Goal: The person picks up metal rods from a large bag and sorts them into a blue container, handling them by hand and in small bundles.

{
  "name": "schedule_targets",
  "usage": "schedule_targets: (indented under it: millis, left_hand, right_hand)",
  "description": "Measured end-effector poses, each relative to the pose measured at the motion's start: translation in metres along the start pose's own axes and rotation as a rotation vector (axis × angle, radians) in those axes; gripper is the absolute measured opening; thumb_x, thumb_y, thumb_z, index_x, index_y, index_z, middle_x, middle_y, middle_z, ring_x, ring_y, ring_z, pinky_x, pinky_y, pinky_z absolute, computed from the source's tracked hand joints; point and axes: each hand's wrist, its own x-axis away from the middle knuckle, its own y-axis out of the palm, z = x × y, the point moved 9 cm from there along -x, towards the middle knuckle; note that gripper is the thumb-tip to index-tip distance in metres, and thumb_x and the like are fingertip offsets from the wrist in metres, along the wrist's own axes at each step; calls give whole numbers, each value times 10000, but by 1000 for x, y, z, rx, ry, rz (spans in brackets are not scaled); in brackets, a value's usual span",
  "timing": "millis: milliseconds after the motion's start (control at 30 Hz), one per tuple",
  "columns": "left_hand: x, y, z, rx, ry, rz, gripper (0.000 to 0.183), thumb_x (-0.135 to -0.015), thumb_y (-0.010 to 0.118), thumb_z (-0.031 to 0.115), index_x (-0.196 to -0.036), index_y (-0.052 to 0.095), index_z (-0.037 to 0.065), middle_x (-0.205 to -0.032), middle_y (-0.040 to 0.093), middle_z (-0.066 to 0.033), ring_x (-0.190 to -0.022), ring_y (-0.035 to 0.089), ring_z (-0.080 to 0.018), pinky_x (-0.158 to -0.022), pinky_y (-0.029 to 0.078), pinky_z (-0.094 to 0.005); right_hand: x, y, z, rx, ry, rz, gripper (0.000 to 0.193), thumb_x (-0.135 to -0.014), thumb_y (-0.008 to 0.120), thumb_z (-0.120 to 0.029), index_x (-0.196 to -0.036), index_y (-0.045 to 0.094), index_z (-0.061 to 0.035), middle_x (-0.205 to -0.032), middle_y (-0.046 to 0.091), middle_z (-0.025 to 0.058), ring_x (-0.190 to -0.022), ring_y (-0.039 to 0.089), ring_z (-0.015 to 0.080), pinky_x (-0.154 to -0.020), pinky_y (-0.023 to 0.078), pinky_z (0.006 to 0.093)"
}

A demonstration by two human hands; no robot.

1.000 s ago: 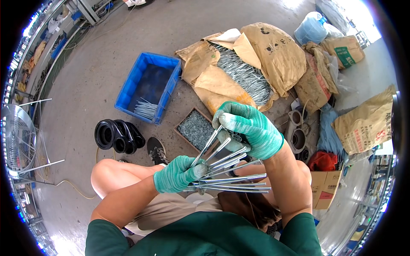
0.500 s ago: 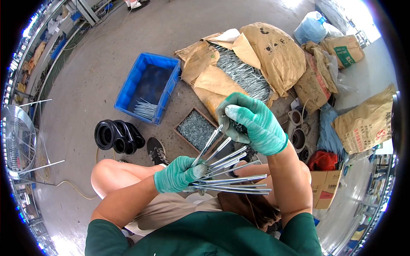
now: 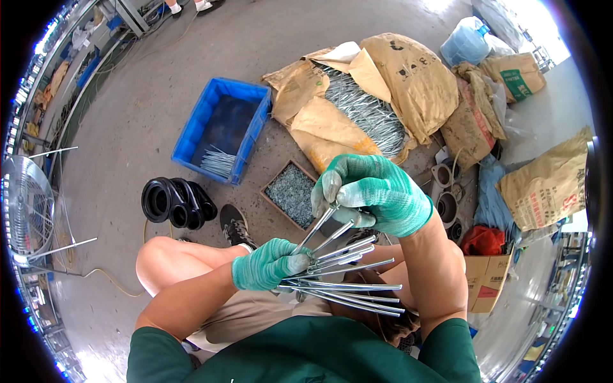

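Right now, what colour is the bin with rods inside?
The bin is blue; best seen in the head view.

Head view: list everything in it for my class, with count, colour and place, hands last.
held rods: about ten, silver, centre
bin: one, blue, ahead left
tray: one, brown, ahead
open sack: one, brown, ahead
other sacks: several, brown, right
ring parts: several, black, left
fan: one, grey, left
jug: one, blue, upper right
bundle: one, red, right
box: one, brown, right
another person's feet: two, colour unclear, top
left hand: one, green-gloved, gripping rods
right hand: one, green-gloved, at a rod's tip
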Motion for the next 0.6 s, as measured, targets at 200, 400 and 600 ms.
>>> schedule_targets:
  millis: [200,400,600]
  left_hand:
    - [1,-3,-6,45,-49,26,339,-998,576,332,-1007,682,10,-774,652,-3,-697,547,-77,-617,442,-260]
    - [-2,-1,-9,65,-66,7,339,-993,592,350,-984,690,26,-779,647,14,-711,552,-72,-619,443,-253]
    - [-2,-3,-8,16,-79,17,328,-996,590,341,-978,694,30,-776,657,12,-700,563,-71,-607,444,-254]
  right_hand:
    - [-3,-1,9,21,42,-4,176,-888,679,-134,-991,627,0,-962,682,125,-617,520,64,-506,378,186]
    - [-3,0,7,135,54,22,211,-833,707,-138,-970,638,7,-966,669,169,-650,572,106,-536,440,196]
    - [-8,-4,20,99,40,-13,217,-885,668,-202,-1018,646,-32,-920,682,50,-598,503,36,-510,374,167]
